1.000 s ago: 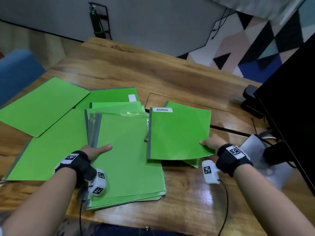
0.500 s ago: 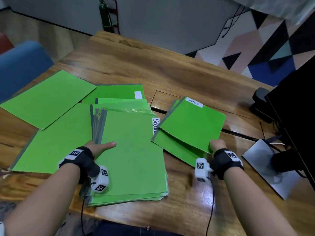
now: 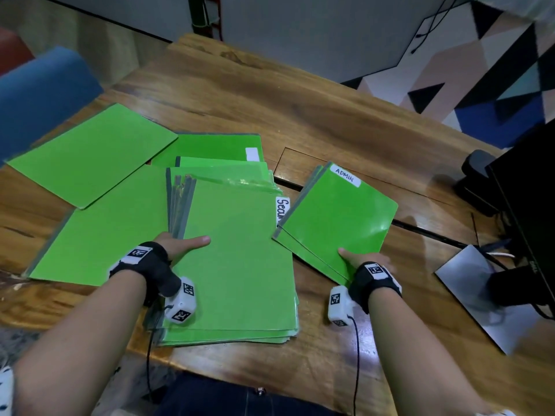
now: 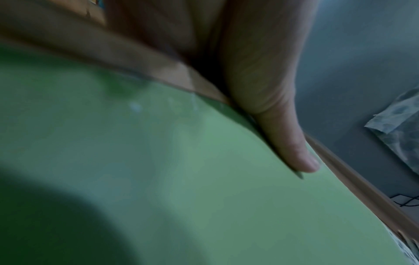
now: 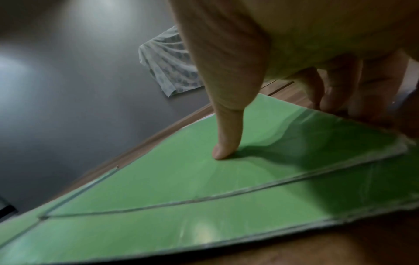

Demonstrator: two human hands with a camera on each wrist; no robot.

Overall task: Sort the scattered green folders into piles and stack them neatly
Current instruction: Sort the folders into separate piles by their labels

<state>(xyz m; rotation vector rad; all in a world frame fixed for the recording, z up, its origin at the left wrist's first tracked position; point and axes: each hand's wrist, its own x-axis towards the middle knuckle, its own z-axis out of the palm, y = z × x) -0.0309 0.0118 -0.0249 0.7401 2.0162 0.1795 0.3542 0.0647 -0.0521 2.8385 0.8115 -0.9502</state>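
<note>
— Green ADMIN folder (image 3: 338,219): why does the right hand (image 3: 359,259) pinch its corner?
— To square it on the small pile by the big stack (image 3: 237,259).
— Left hand (image 3: 180,246)?
— Thumb over the stack's edge, holding it steady.

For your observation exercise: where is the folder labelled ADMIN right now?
In the head view the ADMIN folder lies right of the big central stack, atop another green folder, its near corner held by the right hand.

Glossy, likely plastic green folders (image 3: 339,223) lie on a polished, varnished wooden table (image 3: 270,94).
</note>
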